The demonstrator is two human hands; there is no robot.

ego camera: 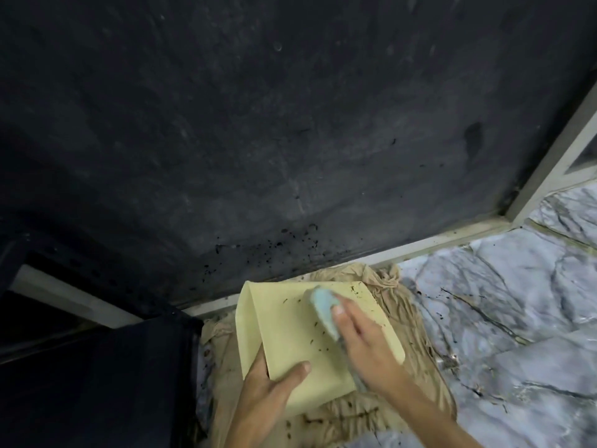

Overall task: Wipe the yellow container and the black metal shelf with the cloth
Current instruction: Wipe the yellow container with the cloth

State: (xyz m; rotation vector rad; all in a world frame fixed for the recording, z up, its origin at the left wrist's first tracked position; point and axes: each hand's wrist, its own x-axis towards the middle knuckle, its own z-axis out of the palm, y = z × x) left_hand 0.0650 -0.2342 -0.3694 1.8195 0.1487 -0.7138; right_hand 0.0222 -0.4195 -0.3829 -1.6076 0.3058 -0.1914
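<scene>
Gripping the yellow container's (290,337) near-left edge, the left hand (268,388) steadies it while the right hand (361,337) presses a blue cloth (323,307) on it, black metal shelf (97,367) just left.

Text on yellow container (290,334): none that I can read; only dark specks on its face.
Text on light blue cloth (323,310): none.
Text on dark wall (258,124), far: none.
Labels, brands, numbers, signs: none legible anywhere in view.
</scene>
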